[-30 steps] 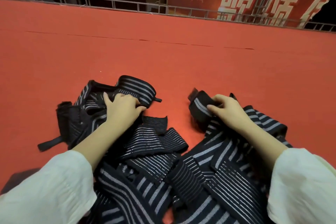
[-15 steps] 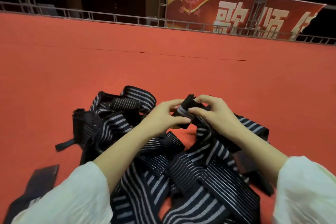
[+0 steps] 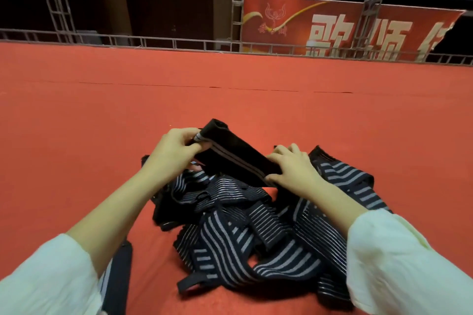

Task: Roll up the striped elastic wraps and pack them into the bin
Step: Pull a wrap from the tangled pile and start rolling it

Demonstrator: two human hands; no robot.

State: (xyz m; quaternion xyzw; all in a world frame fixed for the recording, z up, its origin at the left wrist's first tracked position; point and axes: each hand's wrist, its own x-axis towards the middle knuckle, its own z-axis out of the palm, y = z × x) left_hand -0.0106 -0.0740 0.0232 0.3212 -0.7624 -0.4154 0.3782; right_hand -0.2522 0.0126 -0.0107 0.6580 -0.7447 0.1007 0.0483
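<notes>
A heap of black elastic wraps with grey stripes (image 3: 245, 233) lies tangled on the red carpet in front of me. Above the heap, one wrap (image 3: 230, 156) is stretched flat between both hands, its dark side facing up. My left hand (image 3: 174, 151) pinches the far end, which is folded over on itself. My right hand (image 3: 291, 169) grips the wrap lower down, near the heap. No bin is in view.
Another dark strap (image 3: 117, 276) lies on the carpet (image 3: 76, 135) by my left sleeve. A metal rail (image 3: 153, 42) runs along the far edge of the carpet, with a red banner (image 3: 332, 28) and truss posts behind it.
My left hand left the pile on the left and joined my right hand at one wrap. Both hands then lifted it and pulled it out taut between them.
</notes>
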